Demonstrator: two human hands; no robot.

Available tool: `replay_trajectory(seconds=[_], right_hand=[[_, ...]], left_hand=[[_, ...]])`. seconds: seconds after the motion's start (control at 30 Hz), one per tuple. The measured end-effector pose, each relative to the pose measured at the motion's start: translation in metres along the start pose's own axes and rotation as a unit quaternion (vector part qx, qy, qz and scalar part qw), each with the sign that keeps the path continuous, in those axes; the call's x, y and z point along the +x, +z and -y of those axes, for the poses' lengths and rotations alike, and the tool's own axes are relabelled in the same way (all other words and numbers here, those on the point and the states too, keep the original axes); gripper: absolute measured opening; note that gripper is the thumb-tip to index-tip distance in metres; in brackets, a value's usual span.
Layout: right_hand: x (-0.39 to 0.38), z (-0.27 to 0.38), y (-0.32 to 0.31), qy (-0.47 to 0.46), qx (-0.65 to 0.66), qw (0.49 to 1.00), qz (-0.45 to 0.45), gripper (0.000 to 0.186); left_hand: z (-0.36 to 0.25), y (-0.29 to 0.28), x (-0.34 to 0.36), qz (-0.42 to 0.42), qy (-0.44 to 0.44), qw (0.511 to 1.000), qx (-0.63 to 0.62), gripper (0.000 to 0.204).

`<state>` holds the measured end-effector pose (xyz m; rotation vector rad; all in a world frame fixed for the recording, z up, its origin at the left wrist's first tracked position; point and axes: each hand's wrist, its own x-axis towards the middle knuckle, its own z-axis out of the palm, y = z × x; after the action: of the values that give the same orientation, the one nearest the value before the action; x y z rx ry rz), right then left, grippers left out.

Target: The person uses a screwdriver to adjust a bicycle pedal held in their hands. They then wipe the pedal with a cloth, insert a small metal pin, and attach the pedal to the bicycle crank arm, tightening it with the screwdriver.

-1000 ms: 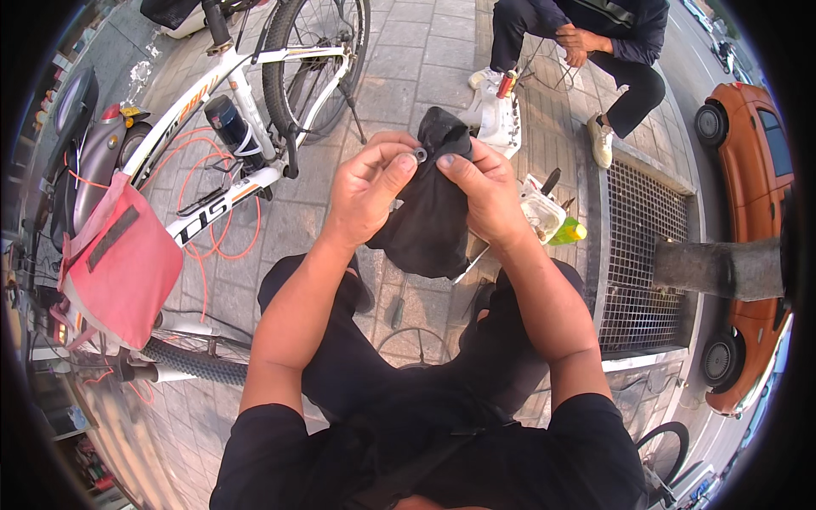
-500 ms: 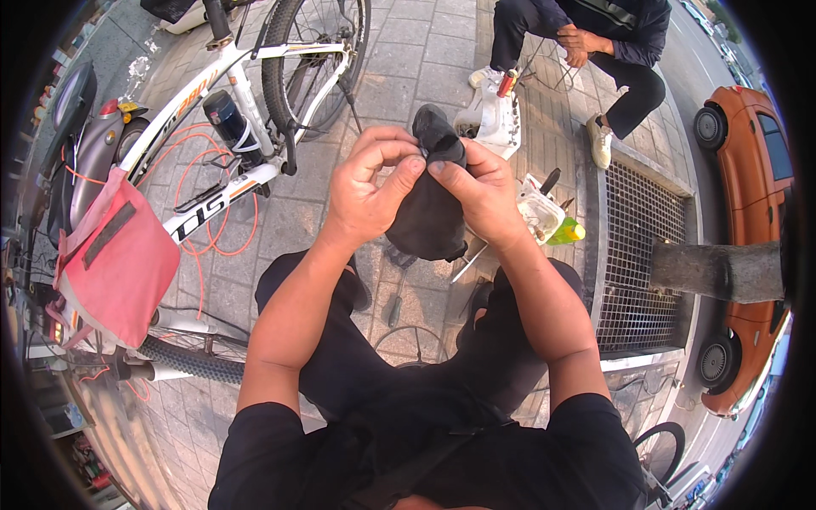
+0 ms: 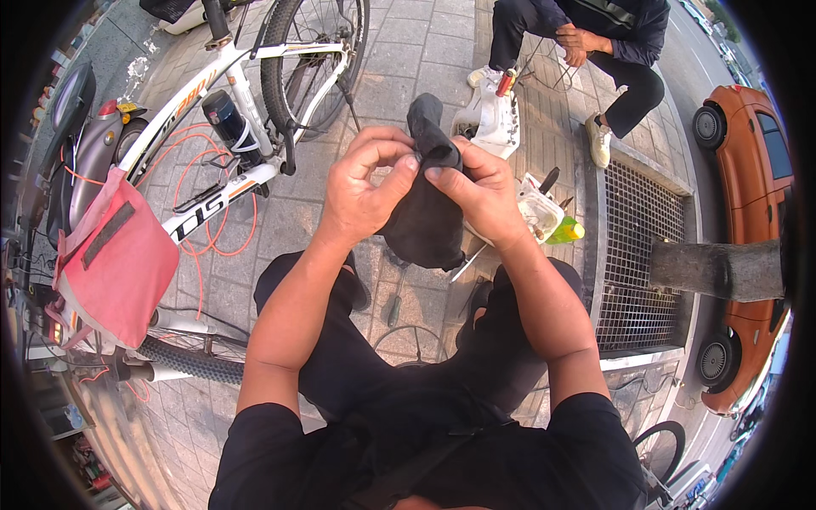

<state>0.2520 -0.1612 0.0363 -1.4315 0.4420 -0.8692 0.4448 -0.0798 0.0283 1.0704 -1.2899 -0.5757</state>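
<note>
Where the left hand point(image 3: 364, 191) pinches: it's the left edge of a black cloth point(image 3: 425, 234), thumb against fingertips; anything smaller between them, can't tell!
Right hand point(image 3: 480, 191): clamped on the cloth's right side, thumb in front!
Black cloth: hanging between both hands, gathered top poking up, over the paving point(image 3: 289, 217)!
White bicycle point(image 3: 255, 176): off to the left!

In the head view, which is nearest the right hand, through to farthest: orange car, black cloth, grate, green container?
1. Black cloth: pinched by the right hand.
2. Green container: right of the hand.
3. Grate: farther right.
4. Orange car: far right.
</note>
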Motion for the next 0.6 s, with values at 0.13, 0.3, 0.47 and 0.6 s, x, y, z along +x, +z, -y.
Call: replay_trajectory(seconds=[0.13,0.3,0.47,0.6], right_hand=[[0.0,0.0,0.002,-0.013,-0.012,1.0,-0.013,0.024],[0.002,-0.002,0.001,-0.036,-0.071,0.996,-0.031,0.026],[0.001,-0.002,-0.002,-0.058,-0.107,0.992,-0.023,0.02],[-0.002,0.003,-0.001,-0.029,-0.073,0.997,-0.024,0.019]], left_hand=[[-0.002,-0.001,-0.001,0.008,-0.01,1.0,-0.022,0.016],[-0.006,0.003,-0.001,0.006,-0.024,0.999,-0.033,0.015],[-0.002,0.005,-0.001,0.0,-0.004,1.0,0.022,0.013],[-0.011,0.005,0.0,0.005,0.045,0.993,0.107,0.013]])
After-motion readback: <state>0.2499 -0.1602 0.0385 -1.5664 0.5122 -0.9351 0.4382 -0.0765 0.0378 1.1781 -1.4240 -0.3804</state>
